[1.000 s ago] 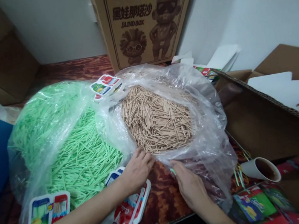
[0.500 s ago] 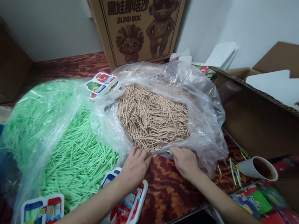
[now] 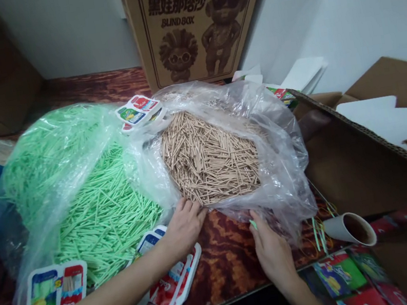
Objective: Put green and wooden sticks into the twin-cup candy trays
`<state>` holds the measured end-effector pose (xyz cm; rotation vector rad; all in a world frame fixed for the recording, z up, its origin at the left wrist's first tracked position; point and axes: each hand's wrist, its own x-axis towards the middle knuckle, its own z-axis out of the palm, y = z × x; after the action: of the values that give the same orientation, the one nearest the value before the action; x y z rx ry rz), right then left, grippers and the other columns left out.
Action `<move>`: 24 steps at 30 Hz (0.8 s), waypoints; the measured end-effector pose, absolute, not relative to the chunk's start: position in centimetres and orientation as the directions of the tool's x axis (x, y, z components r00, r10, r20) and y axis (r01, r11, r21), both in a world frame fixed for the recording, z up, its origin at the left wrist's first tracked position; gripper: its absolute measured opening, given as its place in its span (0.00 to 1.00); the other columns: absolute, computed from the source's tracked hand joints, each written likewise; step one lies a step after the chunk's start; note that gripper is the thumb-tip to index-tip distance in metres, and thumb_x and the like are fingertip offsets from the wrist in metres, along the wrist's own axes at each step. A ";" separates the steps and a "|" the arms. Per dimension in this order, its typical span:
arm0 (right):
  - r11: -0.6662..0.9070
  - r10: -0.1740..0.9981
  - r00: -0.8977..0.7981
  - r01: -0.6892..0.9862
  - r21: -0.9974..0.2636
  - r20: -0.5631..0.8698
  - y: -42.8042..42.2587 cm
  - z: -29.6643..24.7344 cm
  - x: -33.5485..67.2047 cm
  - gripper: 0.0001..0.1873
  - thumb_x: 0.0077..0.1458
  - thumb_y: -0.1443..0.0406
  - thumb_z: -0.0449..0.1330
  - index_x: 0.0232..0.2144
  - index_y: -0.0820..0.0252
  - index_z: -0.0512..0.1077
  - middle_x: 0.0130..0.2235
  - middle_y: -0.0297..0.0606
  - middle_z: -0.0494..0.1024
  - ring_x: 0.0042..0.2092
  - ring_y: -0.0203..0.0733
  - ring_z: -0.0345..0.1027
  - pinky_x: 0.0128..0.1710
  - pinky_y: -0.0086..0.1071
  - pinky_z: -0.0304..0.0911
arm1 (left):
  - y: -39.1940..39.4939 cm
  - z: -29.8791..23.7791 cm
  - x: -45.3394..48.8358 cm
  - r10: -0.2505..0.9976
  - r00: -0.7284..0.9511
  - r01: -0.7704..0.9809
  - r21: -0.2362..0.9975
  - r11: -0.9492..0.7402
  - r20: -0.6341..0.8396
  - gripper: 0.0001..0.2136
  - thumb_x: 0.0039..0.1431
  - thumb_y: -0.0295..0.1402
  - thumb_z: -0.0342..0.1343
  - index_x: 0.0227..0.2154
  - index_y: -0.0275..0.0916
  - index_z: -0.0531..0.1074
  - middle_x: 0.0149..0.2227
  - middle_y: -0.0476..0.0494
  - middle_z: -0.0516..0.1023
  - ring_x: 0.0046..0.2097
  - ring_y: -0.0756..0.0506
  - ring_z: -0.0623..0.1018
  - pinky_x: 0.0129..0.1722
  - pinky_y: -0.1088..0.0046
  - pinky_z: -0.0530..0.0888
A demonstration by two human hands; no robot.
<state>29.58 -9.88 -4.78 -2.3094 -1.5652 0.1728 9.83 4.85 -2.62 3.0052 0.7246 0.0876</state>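
Observation:
My left hand (image 3: 187,225) is closed at the front edge of the clear plastic bag (image 3: 285,175), its curled fingers pinching the film. Thin brown sticks (image 3: 213,161) fill that bag's mouth. Over the table's front part, my right hand (image 3: 273,247) holds a short pale green stick (image 3: 253,224) between thumb and fingers; most of it is hidden. To the left, a second open bag is heaped with green sticks (image 3: 108,215). Bottle-shaped blister packs (image 3: 171,288) lie under my left forearm, and another pack (image 3: 55,294) rests further left.
A paper cup (image 3: 349,230) of dark liquid lies tilted or leaning at right, beside rubber bands and loose green sticks (image 3: 320,237). An open cardboard box (image 3: 375,155) stands at the right edge. Behind the bags rises a printed carton (image 3: 198,28). More packs (image 3: 136,110) lie between the bags.
My right hand has moved right and toward me, away from the bag's edge, with the green stick. My left hand stays in place at the bag.

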 end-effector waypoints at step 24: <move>-0.053 0.965 0.150 0.914 -0.403 0.213 -6.3 -6.1 29.6 0.17 0.62 0.69 0.43 0.42 0.60 0.71 0.39 0.44 0.75 0.44 0.47 0.64 0.43 0.38 0.61 | 3.2 -2.9 9.8 0.492 0.866 0.492 0.023 -0.870 0.094 0.15 0.61 0.25 0.47 0.49 0.37 0.69 0.40 0.39 0.71 0.46 0.40 0.70 0.58 0.53 0.57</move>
<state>29.55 -6.34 -6.11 -1.9932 -1.7886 0.1561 9.85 3.24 -2.93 3.0362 0.8003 0.1516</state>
